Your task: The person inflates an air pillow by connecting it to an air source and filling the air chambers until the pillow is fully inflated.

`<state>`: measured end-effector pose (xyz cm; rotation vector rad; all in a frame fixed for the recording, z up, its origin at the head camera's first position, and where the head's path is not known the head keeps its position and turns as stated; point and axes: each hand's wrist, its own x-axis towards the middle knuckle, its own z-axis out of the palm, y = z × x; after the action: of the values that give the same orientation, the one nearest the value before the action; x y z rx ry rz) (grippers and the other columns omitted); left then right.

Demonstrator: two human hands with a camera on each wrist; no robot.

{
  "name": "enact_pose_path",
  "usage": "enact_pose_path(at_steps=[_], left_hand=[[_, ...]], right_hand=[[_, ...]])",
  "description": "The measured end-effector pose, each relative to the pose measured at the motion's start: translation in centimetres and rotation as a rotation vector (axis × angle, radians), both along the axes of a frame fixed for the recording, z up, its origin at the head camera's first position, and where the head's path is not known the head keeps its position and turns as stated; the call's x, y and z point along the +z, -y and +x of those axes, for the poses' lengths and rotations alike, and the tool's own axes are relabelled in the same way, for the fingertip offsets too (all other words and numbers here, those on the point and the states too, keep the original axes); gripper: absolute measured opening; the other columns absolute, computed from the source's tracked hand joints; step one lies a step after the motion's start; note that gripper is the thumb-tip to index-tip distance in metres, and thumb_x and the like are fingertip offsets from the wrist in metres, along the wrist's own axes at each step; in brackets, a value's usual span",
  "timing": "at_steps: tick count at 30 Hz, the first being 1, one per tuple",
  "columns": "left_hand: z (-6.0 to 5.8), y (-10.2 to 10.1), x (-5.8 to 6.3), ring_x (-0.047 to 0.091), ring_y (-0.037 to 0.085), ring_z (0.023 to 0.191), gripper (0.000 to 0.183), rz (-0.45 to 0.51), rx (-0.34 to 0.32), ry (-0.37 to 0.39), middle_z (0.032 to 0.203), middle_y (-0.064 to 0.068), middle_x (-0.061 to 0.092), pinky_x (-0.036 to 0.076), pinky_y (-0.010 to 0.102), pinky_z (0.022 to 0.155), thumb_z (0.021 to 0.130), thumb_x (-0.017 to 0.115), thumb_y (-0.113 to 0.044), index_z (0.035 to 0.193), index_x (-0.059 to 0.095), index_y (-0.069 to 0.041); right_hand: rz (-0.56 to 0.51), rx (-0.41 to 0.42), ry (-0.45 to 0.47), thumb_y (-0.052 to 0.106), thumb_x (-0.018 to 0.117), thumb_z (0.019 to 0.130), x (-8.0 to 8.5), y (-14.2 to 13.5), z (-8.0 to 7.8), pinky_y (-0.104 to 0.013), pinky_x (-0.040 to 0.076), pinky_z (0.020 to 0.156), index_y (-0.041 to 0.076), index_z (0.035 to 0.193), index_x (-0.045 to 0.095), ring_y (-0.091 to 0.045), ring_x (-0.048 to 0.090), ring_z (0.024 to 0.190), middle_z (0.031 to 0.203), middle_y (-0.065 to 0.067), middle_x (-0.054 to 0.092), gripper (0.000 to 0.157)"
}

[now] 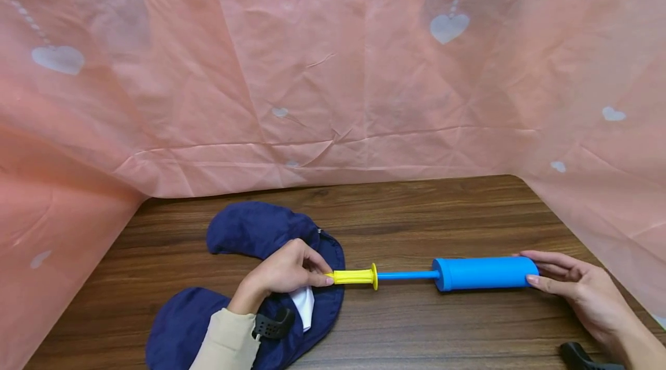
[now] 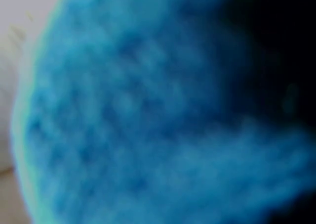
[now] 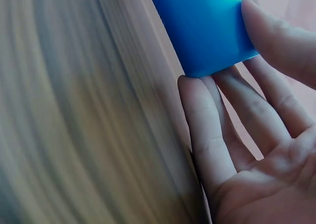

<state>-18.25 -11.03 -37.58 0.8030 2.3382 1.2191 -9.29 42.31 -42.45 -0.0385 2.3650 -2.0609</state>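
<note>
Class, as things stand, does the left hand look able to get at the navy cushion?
Probably yes: the left hand is over the navy cushion, though it pinches the pump's yellow end and might need to let go first.

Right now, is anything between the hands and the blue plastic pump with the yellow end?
Nothing visible: the left hand pinches the yellow end, the right hand holds the blue cylinder. The navy fabric cushion lies beneath the left hand.
</note>
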Motion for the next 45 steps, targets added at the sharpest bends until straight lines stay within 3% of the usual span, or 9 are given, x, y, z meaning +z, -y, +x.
enact_pose_path(at_steps=[10,17,24,30,38,45], left_hand=[[-0.1,0.4,0.3,0.06,0.006,0.065,0.006,0.01,0.005,0.01,0.08,0.003,0.079,0.048,0.02,0.062,0.091,0.086,-0.011,0.093,0.086,-0.006],[-0.1,0.2,0.4,0.061,0.006,0.066,0.004,-0.013,0.001,-0.003,0.08,0.001,0.079,0.05,0.02,0.063,0.092,0.085,-0.01,0.094,0.087,-0.007],[0.1,0.1,0.5,0.062,0.006,0.066,0.006,-0.011,-0.003,-0.021,0.079,0.002,0.078,0.049,0.02,0.062,0.091,0.086,-0.013,0.093,0.087,-0.008],[0.2,0.1,0.4,0.062,0.006,0.067,0.007,-0.019,0.007,-0.021,0.08,0.002,0.079,0.05,0.02,0.063,0.091,0.086,-0.015,0.095,0.087,-0.009],[0.1,0.0,0.2,0.064,0.006,0.068,0.007,-0.027,0.02,0.006,0.083,0.0,0.08,0.051,0.021,0.064,0.093,0.085,-0.017,0.097,0.088,-0.011],[0.1,-0.1,0.2,0.064,0.007,0.069,0.007,-0.024,0.016,0.006,0.083,0.0,0.08,0.051,0.021,0.064,0.094,0.084,-0.016,0.097,0.087,-0.011]], right_hand=[[0.19,0.011,0.022,-0.002,0.073,0.099,0.7,5.0,-0.3,-0.018,0.055,0.082,0.005,0.138,0.072,0.008,0.069,0.11,0.12,0.023,0.078,0.039],[0.241,0.041,0.004,0.002,0.079,0.095,0.8,8.0,-0.3,-0.022,0.058,0.081,0.001,0.136,0.071,0.004,0.071,0.108,0.121,0.024,0.077,0.041],[0.256,0.036,0.042,0.01,0.083,0.094,1.2,9.5,-0.2,-0.025,0.058,0.082,0.0,0.137,0.069,0.002,0.072,0.107,0.117,0.022,0.078,0.047],[0.249,0.026,0.013,0.004,0.079,0.096,1.4,8.0,-0.5,-0.022,0.057,0.083,0.002,0.136,0.072,0.004,0.071,0.108,0.119,0.022,0.078,0.041],[0.106,-0.009,0.013,-0.006,0.068,0.1,0.9,2.6,-0.4,-0.015,0.051,0.082,0.01,0.136,0.075,0.009,0.067,0.111,0.12,0.02,0.079,0.04],[0.071,-0.05,0.045,-0.006,0.063,0.104,0.3,-1.1,0.5,-0.013,0.049,0.079,0.022,0.134,0.077,0.011,0.066,0.106,0.117,0.024,0.078,0.043]])
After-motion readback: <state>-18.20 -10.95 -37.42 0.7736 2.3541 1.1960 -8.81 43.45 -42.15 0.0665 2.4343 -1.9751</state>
